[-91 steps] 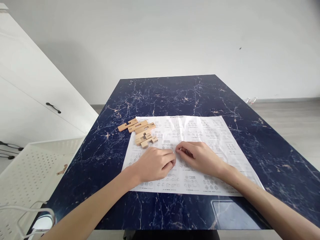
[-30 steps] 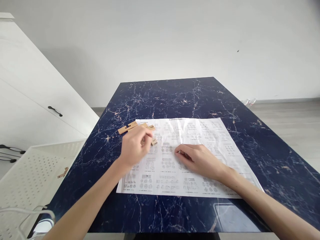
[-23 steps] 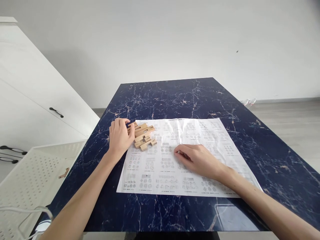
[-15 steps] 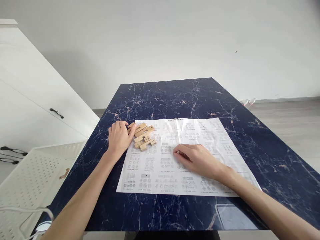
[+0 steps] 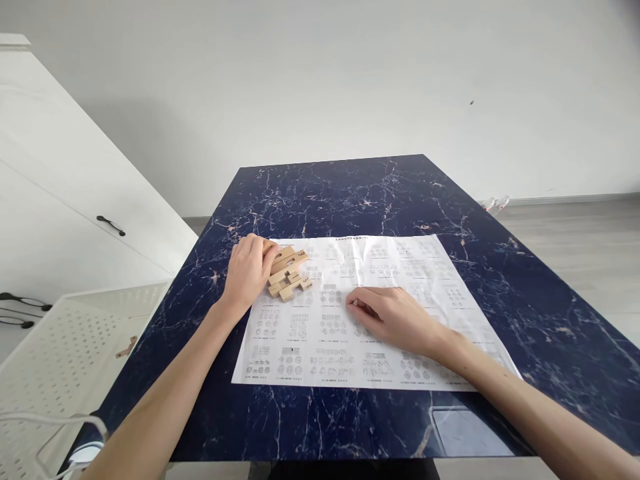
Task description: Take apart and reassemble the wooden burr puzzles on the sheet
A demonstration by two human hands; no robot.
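My left hand (image 5: 249,270) is closed around a notched wooden puzzle piece (image 5: 269,246) at the far left end of a small group of pieces. Most of that piece is hidden under the fingers. Beside it lie more wooden puzzle pieces (image 5: 287,289) with notches and dark numbers, on the upper left of a white printed sheet (image 5: 334,363). The sheet shows rows of small diagrams and is creased near its far edge. Resting on the middle of the sheet, my right hand (image 5: 395,315) is curled, with thumb and fingers together and no object visible in it.
The sheet lies on a dark blue marble-patterned table (image 5: 325,200). A flat clear rectangle (image 5: 470,432) is at its near right edge. To the left stand a white perforated surface (image 5: 55,357) with a small brown piece (image 5: 127,347), a white cable (image 5: 55,419) and a white cabinet (image 5: 75,167).
My left hand has shifted a little right and away from me, its fingers now wrapped over the left wooden piece. My right hand has stayed in place.
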